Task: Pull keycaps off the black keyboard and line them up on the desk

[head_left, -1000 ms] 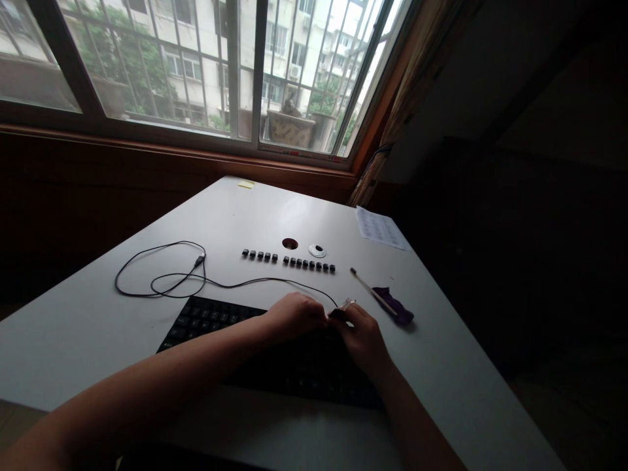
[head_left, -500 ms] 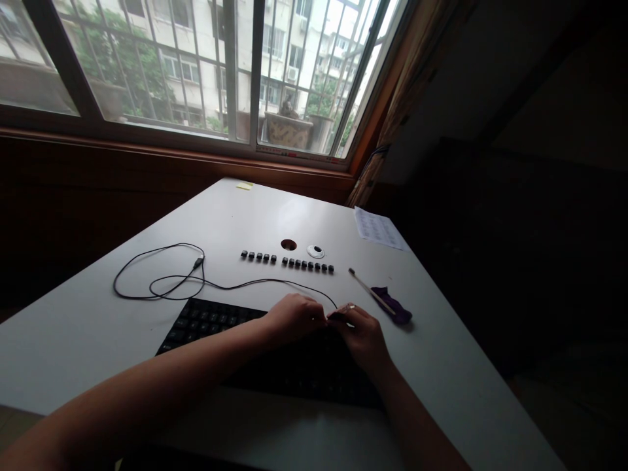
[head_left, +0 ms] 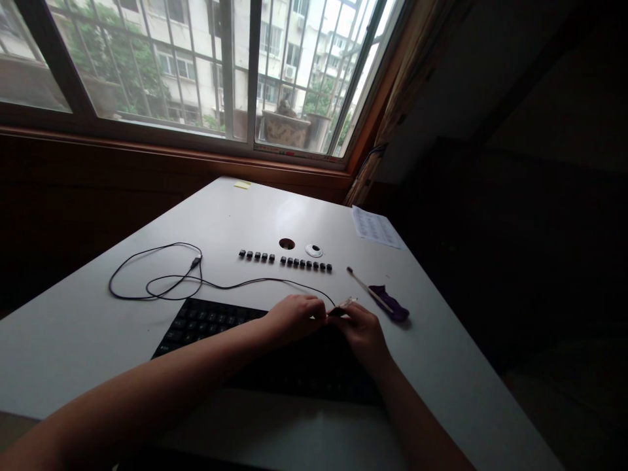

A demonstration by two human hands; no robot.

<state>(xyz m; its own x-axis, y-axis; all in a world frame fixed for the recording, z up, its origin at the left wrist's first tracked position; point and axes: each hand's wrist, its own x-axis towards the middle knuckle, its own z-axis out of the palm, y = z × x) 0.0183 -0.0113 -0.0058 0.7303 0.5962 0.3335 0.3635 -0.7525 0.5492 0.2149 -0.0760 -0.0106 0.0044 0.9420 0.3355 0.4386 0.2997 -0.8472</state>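
A black keyboard (head_left: 205, 320) lies on the white table in front of me, largely covered by my forearms and hands. My left hand (head_left: 297, 315) is closed over its upper edge, fingertips pressed together; whatever they hold is hidden. Against those fingertips, my right hand (head_left: 362, 327) pinches a small dark piece (head_left: 337, 312) with a thin, shiny end sticking up; its kind is too small to make out. Beyond the keyboard, several loose black keycaps (head_left: 303, 263) stand in a row with one gap. A thin black cable (head_left: 267, 280) runs behind my hands.
The cable's USB plug (head_left: 196, 261) lies at left. To the right rest a brush (head_left: 363, 282) and a purple cloth (head_left: 396, 313). Farther back are a round table hole (head_left: 287, 244), its white cover (head_left: 314, 250), a printed sheet (head_left: 377, 227) and a yellow note (head_left: 242, 185).
The shiny end of the piece in my right hand now sticks up more. Both hands keep almost the same place, and the whole view has shifted slightly.
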